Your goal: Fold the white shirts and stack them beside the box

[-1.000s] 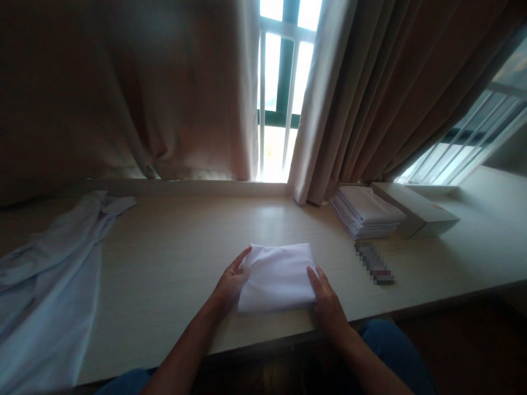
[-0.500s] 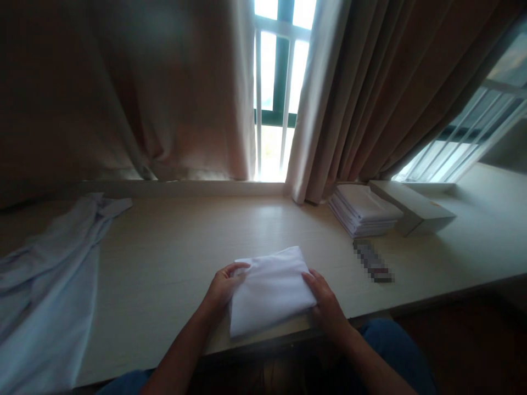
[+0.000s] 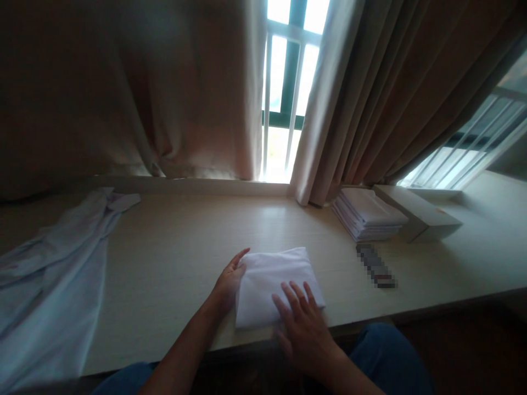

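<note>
Head view: folded white cloth [image 3: 263, 282] flat on table [image 3: 185, 247], lower centre of frame.
Left grip [image 3: 228, 281]: at cloth's left edge, apparently to steady it; whether pinching, cannot tell.
Right grip [image 3: 302, 323]: fingers spread open over cloth's lower right, likely to press it flat.

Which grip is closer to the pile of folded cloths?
Right. The right grip is over the folded cloth, with the pile ahead and to its right. The left grip is by that cloth's left edge, farther left of the pile.
</note>
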`<state>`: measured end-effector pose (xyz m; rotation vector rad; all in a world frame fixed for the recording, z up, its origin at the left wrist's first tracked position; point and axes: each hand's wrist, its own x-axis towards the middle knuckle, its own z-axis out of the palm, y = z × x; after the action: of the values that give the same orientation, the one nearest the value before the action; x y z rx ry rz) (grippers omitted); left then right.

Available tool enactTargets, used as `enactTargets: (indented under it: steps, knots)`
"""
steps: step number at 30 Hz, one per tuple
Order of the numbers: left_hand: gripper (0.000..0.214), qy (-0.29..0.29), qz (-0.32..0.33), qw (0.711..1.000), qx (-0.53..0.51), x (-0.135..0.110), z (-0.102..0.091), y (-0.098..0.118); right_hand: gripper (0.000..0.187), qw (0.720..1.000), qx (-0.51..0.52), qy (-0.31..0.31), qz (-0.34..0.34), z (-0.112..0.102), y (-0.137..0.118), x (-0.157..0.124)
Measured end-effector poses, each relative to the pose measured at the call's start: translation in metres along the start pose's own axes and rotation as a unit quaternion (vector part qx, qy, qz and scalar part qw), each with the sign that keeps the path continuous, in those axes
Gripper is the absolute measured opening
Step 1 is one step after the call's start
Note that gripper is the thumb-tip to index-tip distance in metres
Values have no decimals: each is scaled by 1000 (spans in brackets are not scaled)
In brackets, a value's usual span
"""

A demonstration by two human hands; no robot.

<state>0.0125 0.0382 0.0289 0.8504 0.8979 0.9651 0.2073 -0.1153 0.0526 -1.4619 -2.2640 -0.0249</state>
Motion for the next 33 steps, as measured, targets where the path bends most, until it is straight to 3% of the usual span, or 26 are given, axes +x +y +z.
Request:
enactTargets:
  steps: [4, 8, 12, 16, 21, 23, 27, 29, 33]
  knots:
    - [54, 8, -15, 998, -68, -1, 1, 4, 77, 1000, 8, 8, 2, 43, -34, 29]
    - [38, -12, -55, 991, -122, -1, 0, 4, 64, 997, 8, 16, 75, 72, -36, 49]
    - [38, -2, -54, 987, -150, 1, -1, 1, 48, 989, 61, 30, 128, 65, -28, 57]
    - [32, 12, -44, 983, -177, 0, -2, -6, 39, 967, 114, 91, 207, 54, -24, 65]
    - [30, 139, -9, 982, -131, -7, -4, -9, 46, 946, 133, 179, 237, 62, -28, 70]
    - [33, 140, -9, 983, -120, -11, -5, -7, 50, 962, 84, 163, 201, 73, -33, 67]
    - [38, 92, 6, 995, -45, -14, -5, -3, 53, 987, 25, 55, 149, 88, -47, 60]
    - [42, 106, 22, 994, 27, -13, -6, -5, 60, 989, 47, 23, 141, 83, -52, 59]
    - [44, 158, 73, 973, 153, -6, -9, -11, 73, 988, 111, 1, 104, 51, -52, 59]
